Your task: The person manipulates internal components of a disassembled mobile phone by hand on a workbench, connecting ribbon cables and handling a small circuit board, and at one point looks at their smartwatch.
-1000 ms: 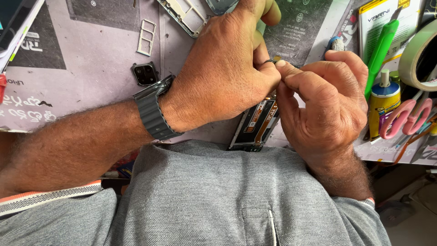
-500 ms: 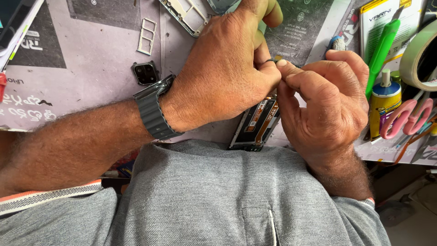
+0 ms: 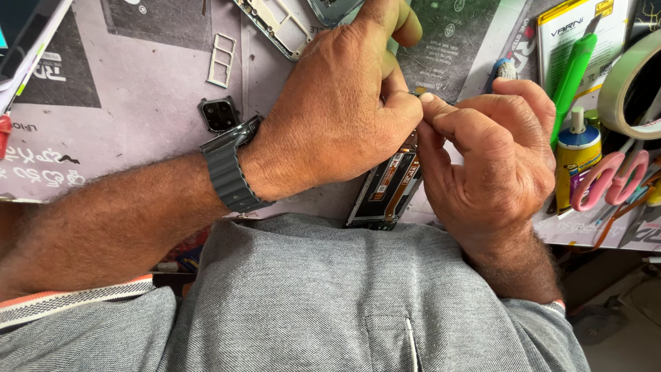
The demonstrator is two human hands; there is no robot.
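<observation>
We are working at the near edge of the bench (image 3: 138, 124), left hand (image 3: 337, 117) curled over the opened phone chassis (image 3: 387, 189) and pressing it steady, right hand (image 3: 492, 155) pinching something too small to identify against it. We are keeping the pinch light and the chassis braced flat, we judge.

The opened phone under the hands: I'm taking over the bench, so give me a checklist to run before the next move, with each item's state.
1. Opened phone lies on the mat: ok.
2. Left hand braces over the phone: ok.
3. Right hand fingers pinched near the left thumb: ok; what they pinch: cannot tell.
4. Camera module lies apart on the mat: ok.
5. SIM tray lies apart: ok.
6. Pink scissors near the right hand, crowding it: not ok.
</observation>
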